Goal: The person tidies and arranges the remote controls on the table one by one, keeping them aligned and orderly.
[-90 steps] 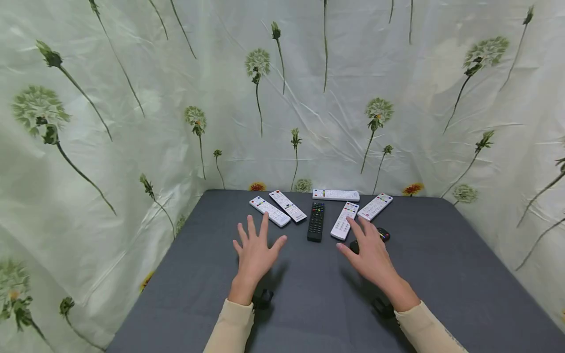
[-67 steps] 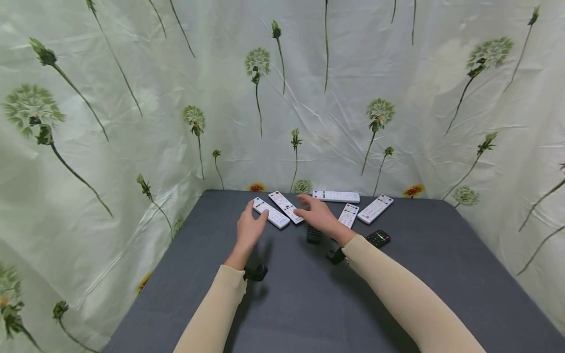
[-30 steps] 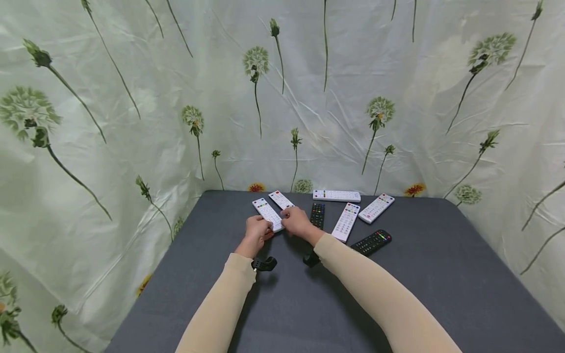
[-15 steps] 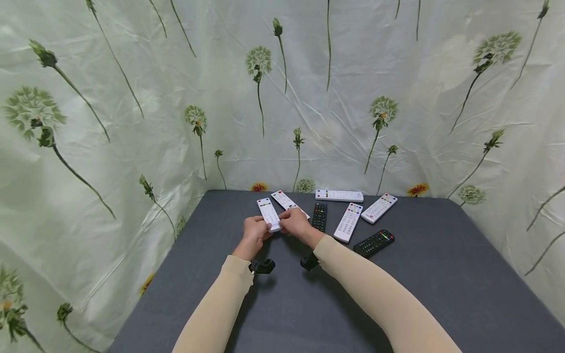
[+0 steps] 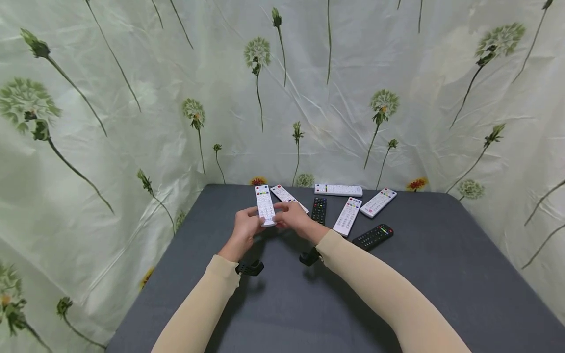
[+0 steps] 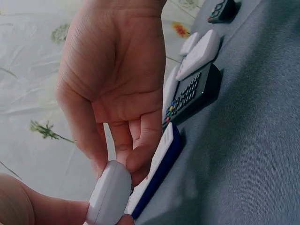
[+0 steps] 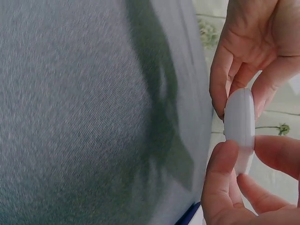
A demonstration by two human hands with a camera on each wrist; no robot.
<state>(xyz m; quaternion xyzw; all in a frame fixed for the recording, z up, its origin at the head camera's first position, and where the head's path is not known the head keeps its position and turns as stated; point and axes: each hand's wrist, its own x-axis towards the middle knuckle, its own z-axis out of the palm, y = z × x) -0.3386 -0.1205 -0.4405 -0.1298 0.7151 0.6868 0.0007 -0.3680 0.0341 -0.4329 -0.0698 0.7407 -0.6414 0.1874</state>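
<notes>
A white remote control (image 5: 265, 203) is up off the table, its button face turned toward the head camera and its far end pointing away. At its near end, my left hand (image 5: 246, 226) pinches the left edge while my right hand (image 5: 292, 217) pinches the right edge. Both wrist views show fingertips on the rounded white end of the remote (image 6: 110, 194). Right behind my right hand lies another white remote (image 5: 284, 193), partly covered. A black remote (image 5: 319, 208) is just to the right, its near end hidden by the right hand.
Farther right on the dark grey tabletop (image 5: 291, 304) lie a white remote (image 5: 347, 216), a second black remote (image 5: 373, 237) and a white one (image 5: 378, 202). Along the back edge lies a white remote (image 5: 338, 190). A flower-printed curtain (image 5: 335, 98) hangs behind.
From open above the table, both hands have come together on the leftmost white remote and pinched its near end. The remote has turned to point straight away and risen off the table.
</notes>
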